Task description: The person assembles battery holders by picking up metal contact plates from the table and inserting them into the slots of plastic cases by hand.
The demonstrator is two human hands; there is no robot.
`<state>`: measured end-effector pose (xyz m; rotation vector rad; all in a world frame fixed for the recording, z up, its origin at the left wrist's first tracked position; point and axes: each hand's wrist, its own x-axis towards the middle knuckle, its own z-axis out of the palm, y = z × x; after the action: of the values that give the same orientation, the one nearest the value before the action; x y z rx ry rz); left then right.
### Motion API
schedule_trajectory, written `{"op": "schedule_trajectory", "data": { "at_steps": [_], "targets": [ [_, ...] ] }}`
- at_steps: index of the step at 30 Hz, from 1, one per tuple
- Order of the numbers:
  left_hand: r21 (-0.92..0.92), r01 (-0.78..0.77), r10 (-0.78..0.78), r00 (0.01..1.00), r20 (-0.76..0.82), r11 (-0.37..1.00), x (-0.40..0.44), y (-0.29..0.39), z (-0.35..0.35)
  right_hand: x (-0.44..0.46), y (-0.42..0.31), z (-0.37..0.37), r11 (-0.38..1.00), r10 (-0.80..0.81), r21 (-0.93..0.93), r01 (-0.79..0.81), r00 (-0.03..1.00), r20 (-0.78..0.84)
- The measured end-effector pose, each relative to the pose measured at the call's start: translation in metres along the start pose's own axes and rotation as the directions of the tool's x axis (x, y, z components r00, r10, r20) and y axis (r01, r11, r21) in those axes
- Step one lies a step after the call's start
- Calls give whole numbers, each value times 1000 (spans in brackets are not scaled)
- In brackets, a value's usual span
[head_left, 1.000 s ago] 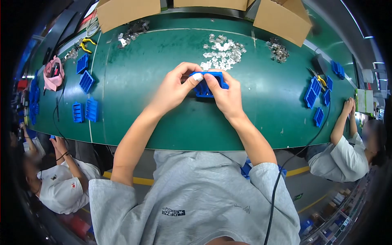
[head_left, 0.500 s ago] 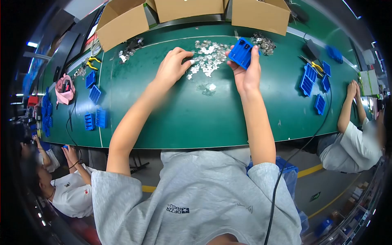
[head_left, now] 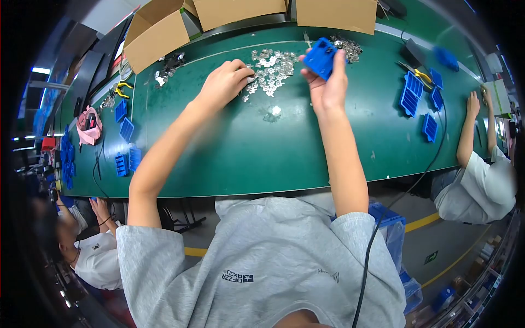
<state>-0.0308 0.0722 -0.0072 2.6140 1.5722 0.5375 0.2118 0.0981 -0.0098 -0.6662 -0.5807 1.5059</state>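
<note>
My left hand [head_left: 223, 85] is at the left edge of a loose pile of small shiny metal plates [head_left: 273, 70]. Its thumb and fingers are drawn together in a pinch, with something whitish at the tips; I cannot make out what they hold. Right of the pile, my right hand [head_left: 331, 90] grips a blue plastic battery holder [head_left: 320, 59] above the table, thumb along its right side. Dark slots show near the holder's upper end. A small clump of clear or shiny pieces [head_left: 272, 113] lies below the pile.
Cardboard boxes [head_left: 336, 15] line the back of the green table [head_left: 262, 158]. More blue holders [head_left: 411, 94] and yellow-handled pliers [head_left: 422, 76] lie right; others [head_left: 126, 129] lie left. A black cable [head_left: 407, 188] crosses at right. People sit at both sides.
The view has shifted slightly. My left thumb and fingers have come closer together at the pile's edge. The holder in my right hand is tipped a little differently.
</note>
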Motion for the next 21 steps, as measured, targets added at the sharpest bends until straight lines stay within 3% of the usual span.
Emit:
{"op": "schedule_trajectory", "data": {
  "at_steps": [3, 6, 11, 14, 17, 21],
  "targets": [
    [6, -32, 32, 998, -45, 999, 10, 6, -4, 9, -14, -11, 982, -173, 49, 185, 968, -179],
    [-18, -73, 71, 994, -85, 997, 28, 26, 10, 18, -18, -25, 978, -180, 64, 200, 956, -233],
    [-20, -41, 39, 998, -56, 999, 50, 45, 29, 21, -6, -29, 990, -120, 50, 135, 965, -232],
    [30, -102, 104, 993, -48, 994, 53, 44, 35, 19, -5, -27, 987, -115, 87, 133, 976, -183],
    [30, -159, 161, 984, -80, 987, 52, 43, 35, 14, -8, -20, 990, -113, 68, 124, 983, -142],
    [-94, -108, 86, 973, -216, 990, 50, 43, 35, 10, -5, -17, 1000, -18, -7, 17, 998, -66]
  ]
}}
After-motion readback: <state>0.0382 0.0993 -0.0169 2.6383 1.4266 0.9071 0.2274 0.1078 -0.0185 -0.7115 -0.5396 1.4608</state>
